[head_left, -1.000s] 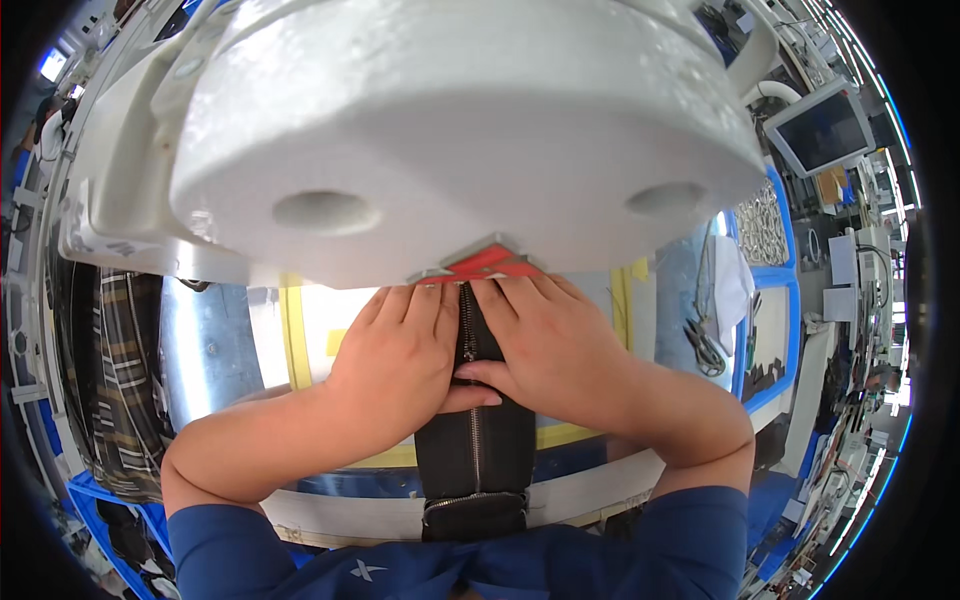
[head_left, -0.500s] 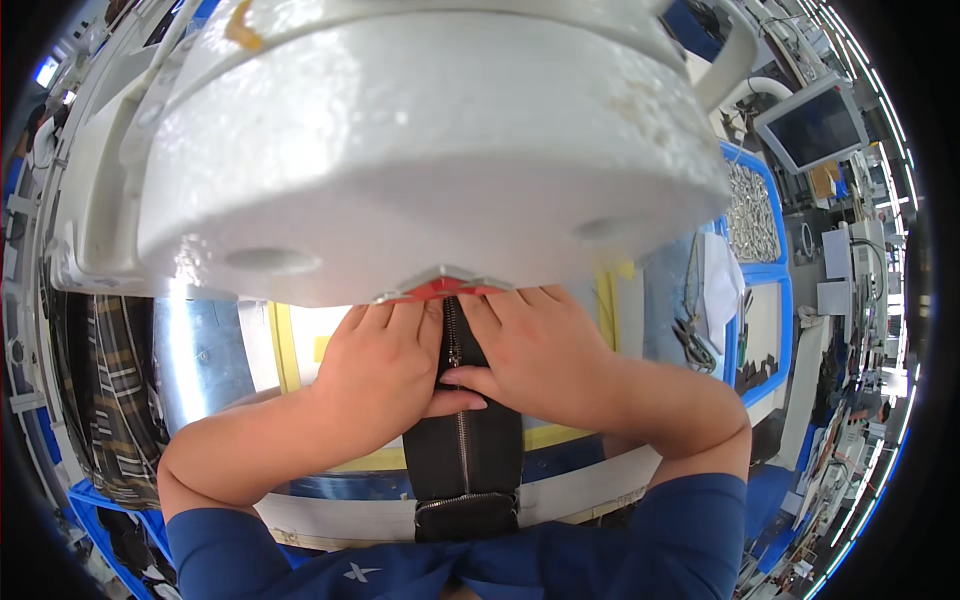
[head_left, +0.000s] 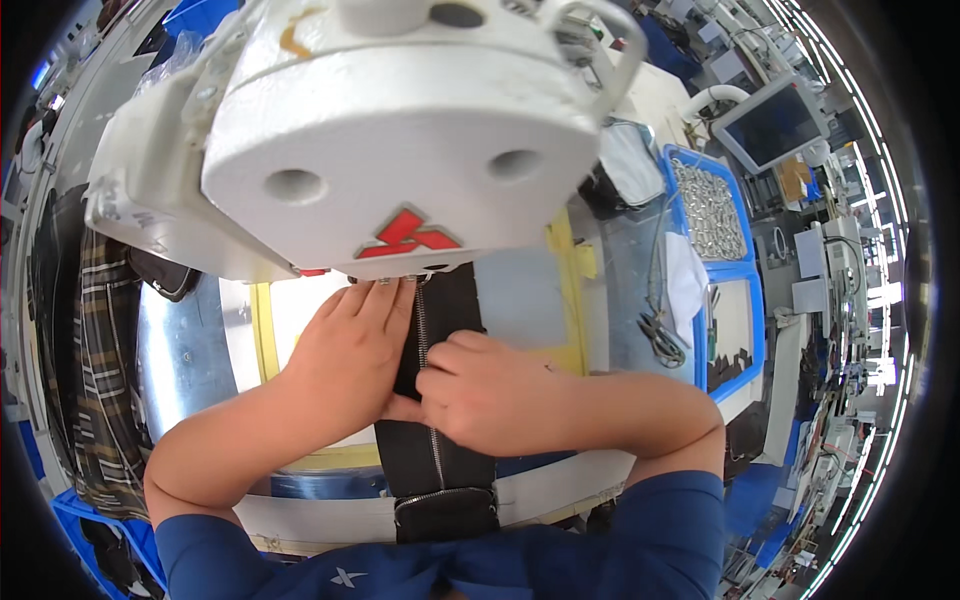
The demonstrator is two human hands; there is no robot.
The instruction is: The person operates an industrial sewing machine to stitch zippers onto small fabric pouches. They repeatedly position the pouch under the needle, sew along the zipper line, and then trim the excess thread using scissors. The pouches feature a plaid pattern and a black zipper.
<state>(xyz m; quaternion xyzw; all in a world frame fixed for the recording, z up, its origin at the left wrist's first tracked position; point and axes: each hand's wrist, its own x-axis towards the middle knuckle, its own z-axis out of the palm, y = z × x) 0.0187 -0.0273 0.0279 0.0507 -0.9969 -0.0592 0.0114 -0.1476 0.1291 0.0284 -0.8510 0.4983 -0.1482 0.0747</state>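
A long black fabric piece (head_left: 458, 312) with a silver metal zipper (head_left: 424, 325) down its middle runs toward me from under a white sewing machine head (head_left: 400, 165). My left hand (head_left: 350, 352) lies on its left side, fingers stretched forward to just below the machine head, thumb reaching toward the zipper. Over the zipper, my right hand (head_left: 490, 390) is closed, with its fingers curled in; whatever they grip is hidden. At the near end, closest to my body, a black pouch-like part (head_left: 446, 514) with its own zipper hangs at the table edge.
On the right are blue trays, one with metal hardware (head_left: 708, 210), another with dark pieces (head_left: 728, 370). Nearby lie snips (head_left: 660, 338) and a white cloth (head_left: 684, 285). A monitor (head_left: 770, 120) stands farther back. Plaid fabric (head_left: 105, 360) hangs at the left.
My right hand has drawn back from beneath the machine head and curled closed over the zipper. The left hand stays flat on the fabric. The view has shifted, showing more of the machine's front.
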